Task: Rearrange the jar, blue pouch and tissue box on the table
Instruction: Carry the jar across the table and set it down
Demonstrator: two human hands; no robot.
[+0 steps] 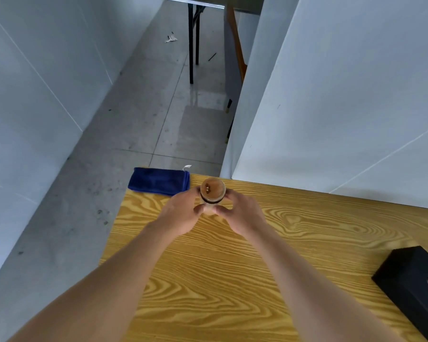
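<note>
A small jar (212, 191) with a brown wooden lid stands upright near the far edge of the wooden table (232, 267). My left hand (181, 213) grips it from the left and my right hand (242, 214) from the right, fingers wrapped around its lower body. Just left of the jar lies the blue pouch (158, 181), flat on the table's far left corner and partly overhanging the edge. The black tissue box (413, 290) rests at the right edge of the table, partly cut off by the frame.
White partition panels (344, 107) rise behind the table on the right, and another white wall (35, 95) runs along the left. Beyond the table's far edge is grey tiled floor (146, 114), with black table legs (191, 45) further back.
</note>
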